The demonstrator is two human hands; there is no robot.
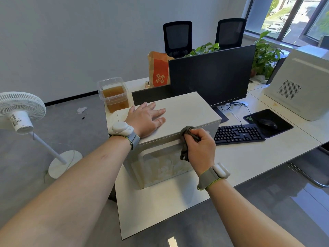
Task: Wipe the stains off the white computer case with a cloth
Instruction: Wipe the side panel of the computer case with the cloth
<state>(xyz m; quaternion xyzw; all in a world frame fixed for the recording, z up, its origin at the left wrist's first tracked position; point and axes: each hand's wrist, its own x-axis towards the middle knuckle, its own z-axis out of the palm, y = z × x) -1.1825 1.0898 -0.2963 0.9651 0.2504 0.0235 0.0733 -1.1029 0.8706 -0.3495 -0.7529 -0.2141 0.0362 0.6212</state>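
The white computer case [185,111] stands on the desk in front of me, with brownish stains on its near glass side. My left hand [146,117] lies flat on the case's top, fingers straight. My right hand [199,147] grips a bunched grey-brown cloth [187,138] and holds it against the top front edge of the case. Part of the cloth hangs down over the stained side panel.
A clear tub of brown liquid [114,94] stands behind the case to the left. A black monitor [211,75], keyboard [238,134] and mouse [268,123] on a mat lie to the right. Another white case [302,82] is at far right. A standing fan [19,111] is on the floor left.
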